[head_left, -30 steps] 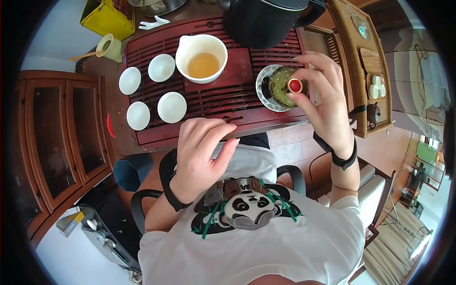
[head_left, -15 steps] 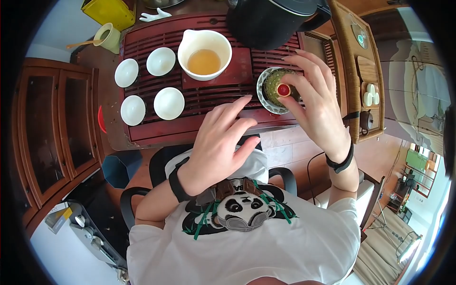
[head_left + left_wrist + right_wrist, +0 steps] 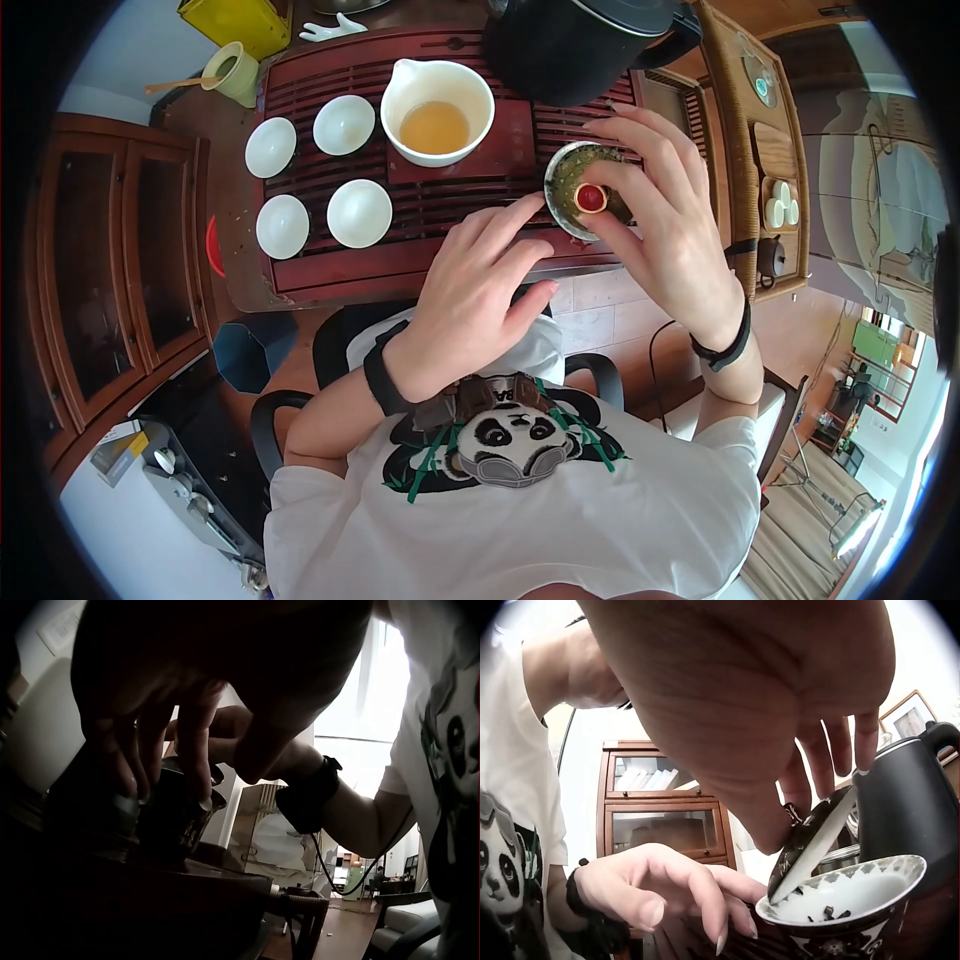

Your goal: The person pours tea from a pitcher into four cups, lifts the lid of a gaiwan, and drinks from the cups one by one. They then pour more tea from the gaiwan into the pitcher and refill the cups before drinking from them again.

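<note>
My right hand (image 3: 672,225) pinches the red-topped knob of a dark patterned gaiwan lid (image 3: 814,840) between thumb and finger. The lid stands tilted, its lower edge at the rim inside the gaiwan bowl (image 3: 840,937). Dark tea leaves (image 3: 832,913) show inside the white interior in the right wrist view. My left hand (image 3: 478,280) reaches from the left with fingers extended and spread, the index fingertip right at the bowl's rim. In the left wrist view the bowl is in deep shadow behind the left fingers.
On the slatted red tea tray (image 3: 400,258) stand several white cups (image 3: 360,213) and a white pouring jug (image 3: 400,95) holding amber tea. Behind the gaiwan is a black kettle (image 3: 550,50). A beige pot (image 3: 238,75) with a wooden tool stands at the far left.
My left hand has moved right and forward to the gaiwan, its fingers extending. My right hand has brought the lid left and over the bowl, still pinching the knob.
</note>
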`<action>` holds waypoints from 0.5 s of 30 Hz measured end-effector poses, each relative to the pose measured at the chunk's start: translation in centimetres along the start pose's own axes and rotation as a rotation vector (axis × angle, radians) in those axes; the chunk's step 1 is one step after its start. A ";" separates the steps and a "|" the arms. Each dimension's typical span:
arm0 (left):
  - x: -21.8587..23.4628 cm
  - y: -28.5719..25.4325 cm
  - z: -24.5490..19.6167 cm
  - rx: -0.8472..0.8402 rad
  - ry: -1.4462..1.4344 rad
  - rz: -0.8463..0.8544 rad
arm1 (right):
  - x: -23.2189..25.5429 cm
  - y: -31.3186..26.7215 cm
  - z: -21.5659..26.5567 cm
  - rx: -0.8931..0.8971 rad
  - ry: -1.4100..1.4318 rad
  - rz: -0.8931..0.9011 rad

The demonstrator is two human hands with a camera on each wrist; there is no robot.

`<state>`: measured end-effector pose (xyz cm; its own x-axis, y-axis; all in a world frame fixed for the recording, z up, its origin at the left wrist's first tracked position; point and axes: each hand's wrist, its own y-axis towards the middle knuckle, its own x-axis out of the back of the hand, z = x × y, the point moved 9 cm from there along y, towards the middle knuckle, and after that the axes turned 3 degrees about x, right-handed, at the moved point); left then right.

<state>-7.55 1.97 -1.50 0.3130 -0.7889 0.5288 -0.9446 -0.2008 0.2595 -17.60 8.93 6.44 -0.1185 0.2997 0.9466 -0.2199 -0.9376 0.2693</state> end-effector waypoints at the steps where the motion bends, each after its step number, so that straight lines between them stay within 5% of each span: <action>1: 0.0 -0.1 0.0 0.001 0.000 -0.001 | 0.2 0.1 0.0 0.000 0.053 -0.015; 15: 1.4 0.1 0.7 0.079 0.058 -0.082 | 1.1 -1.2 -2.4 -0.115 0.133 -0.104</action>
<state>-7.31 0.45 -1.25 0.3928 -0.7335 0.5547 -0.9196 -0.3103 0.2409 -19.82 10.86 6.75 -0.2148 0.4217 0.8809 -0.3462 -0.8763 0.3351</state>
